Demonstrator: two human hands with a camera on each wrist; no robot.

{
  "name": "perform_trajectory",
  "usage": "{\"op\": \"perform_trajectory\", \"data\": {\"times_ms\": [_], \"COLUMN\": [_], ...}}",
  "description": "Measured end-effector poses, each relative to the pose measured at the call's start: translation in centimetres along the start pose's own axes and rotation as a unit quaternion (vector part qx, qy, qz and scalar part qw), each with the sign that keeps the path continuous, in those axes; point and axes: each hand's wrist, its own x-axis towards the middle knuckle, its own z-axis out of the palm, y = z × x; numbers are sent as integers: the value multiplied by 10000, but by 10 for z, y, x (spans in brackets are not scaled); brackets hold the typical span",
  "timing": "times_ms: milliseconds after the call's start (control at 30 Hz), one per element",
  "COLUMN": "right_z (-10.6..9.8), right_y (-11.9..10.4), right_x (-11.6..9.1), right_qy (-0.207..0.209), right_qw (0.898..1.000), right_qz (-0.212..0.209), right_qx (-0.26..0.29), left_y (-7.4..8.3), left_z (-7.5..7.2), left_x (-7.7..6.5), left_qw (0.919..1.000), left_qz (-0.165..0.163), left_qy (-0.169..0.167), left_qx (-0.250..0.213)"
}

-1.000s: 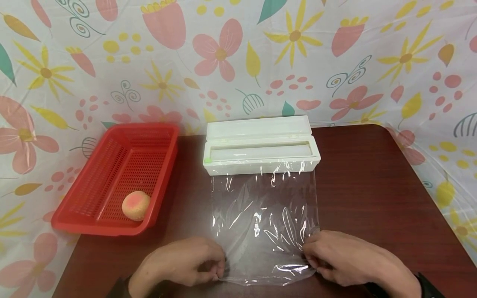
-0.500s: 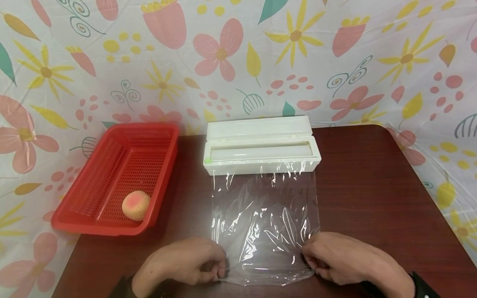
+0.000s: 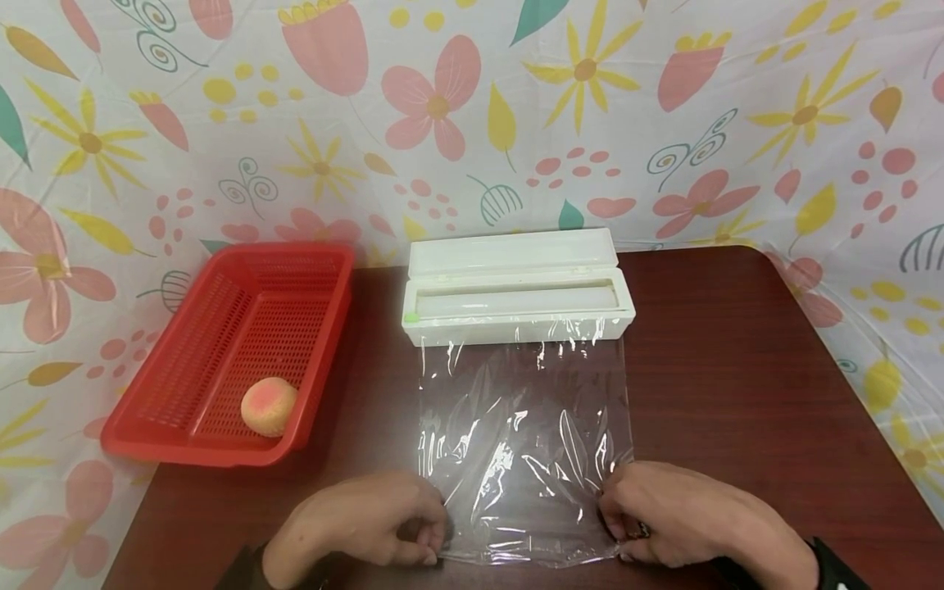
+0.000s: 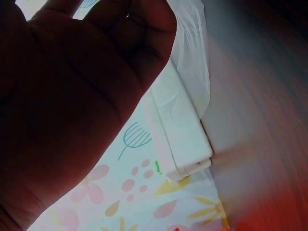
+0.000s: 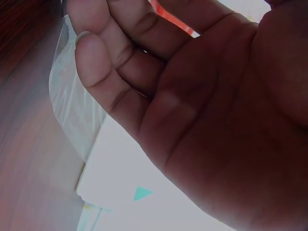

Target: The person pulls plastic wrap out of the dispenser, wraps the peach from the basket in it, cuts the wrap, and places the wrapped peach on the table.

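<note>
A sheet of clear cling film (image 3: 524, 442) stretches from a white dispenser box (image 3: 516, 332) toward the front of the table. My left hand (image 3: 376, 516) pinches the film's near left corner, its fingers curled. At the near right corner my right hand (image 3: 678, 512) pinches the film between thumb and fingers. The box's lid (image 3: 512, 252) is raised, and a white roll (image 3: 516, 301) lies inside. In the left wrist view the box (image 4: 183, 130) shows beyond the palm; in the right wrist view film (image 5: 77, 101) hangs past the fingers.
A red plastic basket (image 3: 313, 410) stands at the left of the dark wooden table (image 3: 737, 369). Inside it, near the front right corner, sits a round peach-coloured bun-like item (image 3: 269, 407). A floral cloth (image 3: 472, 123) hangs behind the table.
The film's creases and glints have shifted. My right thumb and fingers have moved slightly at the film's corner. The box and basket have stayed in place.
</note>
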Motion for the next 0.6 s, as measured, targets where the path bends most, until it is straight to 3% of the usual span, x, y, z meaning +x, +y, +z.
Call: {"op": "perform_trajectory", "data": {"times_ms": [367,500,600], "right_z": [2,3,2], "right_y": [2,2,2], "right_x": [1,1,1], "right_qy": [438,475,337], "right_qw": [9964,9958,9976], "right_qz": [-712,-762,-578], "right_qx": [-162,-166,-149], "left_y": [-1,-2,-1], "left_z": [-2,0,1], "left_x": [0,0,-1], "left_qw": [9992,9993,9998], "left_qz": [328,263,139], "left_qy": [70,110,103], "left_qx": [224,235,137]}}
